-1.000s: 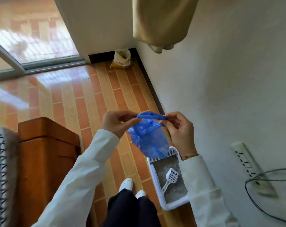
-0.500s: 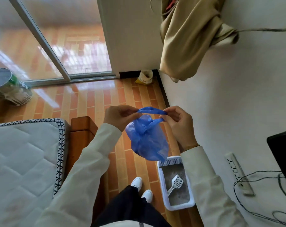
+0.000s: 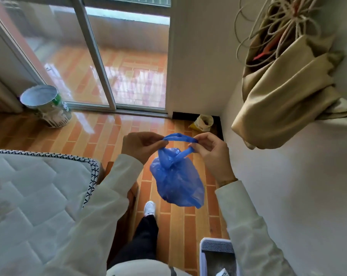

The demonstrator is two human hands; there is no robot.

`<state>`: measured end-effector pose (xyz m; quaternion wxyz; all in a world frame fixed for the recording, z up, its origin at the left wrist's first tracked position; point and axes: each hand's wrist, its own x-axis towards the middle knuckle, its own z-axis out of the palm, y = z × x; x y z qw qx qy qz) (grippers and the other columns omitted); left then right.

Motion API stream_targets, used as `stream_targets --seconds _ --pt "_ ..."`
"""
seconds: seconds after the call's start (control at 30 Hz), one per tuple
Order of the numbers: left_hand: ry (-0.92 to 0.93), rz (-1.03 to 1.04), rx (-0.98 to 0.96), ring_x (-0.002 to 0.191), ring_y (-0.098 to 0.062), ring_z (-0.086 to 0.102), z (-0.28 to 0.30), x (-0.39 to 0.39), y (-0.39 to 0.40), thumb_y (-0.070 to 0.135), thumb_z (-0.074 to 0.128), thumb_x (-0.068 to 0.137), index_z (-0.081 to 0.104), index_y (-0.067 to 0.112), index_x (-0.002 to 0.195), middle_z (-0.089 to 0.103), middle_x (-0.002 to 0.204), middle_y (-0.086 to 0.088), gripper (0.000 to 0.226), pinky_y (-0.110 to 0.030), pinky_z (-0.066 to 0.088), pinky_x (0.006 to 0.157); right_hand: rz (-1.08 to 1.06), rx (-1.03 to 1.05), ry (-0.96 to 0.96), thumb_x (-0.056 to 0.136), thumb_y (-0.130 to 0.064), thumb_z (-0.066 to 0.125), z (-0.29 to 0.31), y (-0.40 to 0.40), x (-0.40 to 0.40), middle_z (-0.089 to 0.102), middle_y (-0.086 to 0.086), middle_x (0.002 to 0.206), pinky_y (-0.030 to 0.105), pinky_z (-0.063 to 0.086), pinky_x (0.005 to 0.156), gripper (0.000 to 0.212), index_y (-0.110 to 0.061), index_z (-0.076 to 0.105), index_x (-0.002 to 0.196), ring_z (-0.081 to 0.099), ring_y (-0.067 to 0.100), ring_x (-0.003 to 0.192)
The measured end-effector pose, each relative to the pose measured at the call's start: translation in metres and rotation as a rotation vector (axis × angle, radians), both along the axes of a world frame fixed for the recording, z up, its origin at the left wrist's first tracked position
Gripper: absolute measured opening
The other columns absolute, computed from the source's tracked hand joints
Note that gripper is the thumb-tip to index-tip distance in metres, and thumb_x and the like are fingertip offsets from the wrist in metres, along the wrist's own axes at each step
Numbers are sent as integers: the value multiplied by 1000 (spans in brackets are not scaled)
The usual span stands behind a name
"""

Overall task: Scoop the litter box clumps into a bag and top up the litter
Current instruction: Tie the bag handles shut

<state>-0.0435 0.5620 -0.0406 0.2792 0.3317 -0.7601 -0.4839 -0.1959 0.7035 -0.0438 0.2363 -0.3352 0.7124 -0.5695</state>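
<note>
A blue plastic bag [image 3: 176, 184] hangs in the air in front of me, knotted at the neck, its handles stretched between my hands. My left hand [image 3: 141, 145] pinches the left end of the handles. My right hand [image 3: 210, 151] pinches the right end. The white litter box [image 3: 214, 248] with grey litter sits on the floor at the bottom right, mostly cut off by the frame edge and my right sleeve. A corner of the white scoop [image 3: 222, 272] shows inside it. A small open sack [image 3: 204, 122] stands in the far corner by the wall.
A mattress [image 3: 35, 196] on a wooden frame fills the left. A metal bucket [image 3: 45, 105] stands by the sliding glass door [image 3: 101, 62]. A beige bag [image 3: 288, 92] with coiled cords hangs on the right wall. My shoe [image 3: 149, 208] is on the brick-pattern floor.
The view has lifted, so the litter box has slid to the bottom edge and the bucket and door have come into sight. My hands keep hold of the bag's handles.
</note>
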Motion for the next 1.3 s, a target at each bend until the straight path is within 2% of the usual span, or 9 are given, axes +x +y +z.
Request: stream_targets --seconds 0.13,0.23,0.4,0.5,0.63,0.83,1.07,1.23,1.3 --pt "36 41 10 60 4 63 9 -12 -67 8 77 73 75 15 80 69 63 17 10 -11 50 68 37 -26 -8 85 -4 67 8 -80 -22 72 0 87 22 55 78 10 -12 65 91 69 12 82" --pt "44 63 -17 59 6 61 15 -19 -114 7 77 73 76 11 81 70 67 9 9 -7 47 66 65 -40 14 84 -7 69 11 -137 -36 72 -8 83 24 55 80 14 -20 66 89 69 11 83" --pt "82 179 9 62 -1 64 17 -28 -196 8 78 72 74 25 77 69 63 21 18 -13 50 68 151 -38 -34 84 -5 69 16 -235 -55 73 3 87 33 57 83 13 -16 66 89 70 15 84" --pt "81 261 -22 62 1 64 14 -35 -245 9 78 72 72 32 75 69 64 23 24 -14 51 69 242 -32 -6 82 -5 70 14 -300 -69 72 1 85 41 57 86 20 -23 66 85 70 21 86" --pt "80 395 -26 63 2 63 6 -46 -311 9 78 73 73 26 81 69 65 24 20 -16 51 71 340 -37 28 77 -5 73 7 -388 -89 71 1 80 50 56 81 27 -31 67 78 69 26 82" --pt "123 603 -22 62 6 62 2 -69 -397 1 76 73 74 13 86 68 63 24 17 -11 49 67 563 -43 81 74 -2 73 6 -517 -121 70 7 76 49 56 74 16 -16 67 80 69 27 75" --pt "117 845 -36 62 7 61 4 -85 -484 3 77 73 74 9 85 67 63 25 13 -11 49 66 808 -67 156 68 -22 71 5 -655 -138 70 2 73 51 54 70 17 -37 66 72 68 29 73" --pt "92 964 -10 61 11 60 -5 -81 -556 4 77 72 75 9 86 66 63 25 15 -6 46 65 911 -61 163 73 -9 71 -6 -749 -128 69 8 74 50 53 73 11 -17 68 79 66 32 73" --pt "85 1000 -10 61 12 59 -10 -76 -588 4 77 72 74 5 89 69 69 17 17 -6 46 66 948 -54 184 73 -8 70 -12 -789 -121 69 10 73 52 52 72 8 -12 67 80 65 34 73"
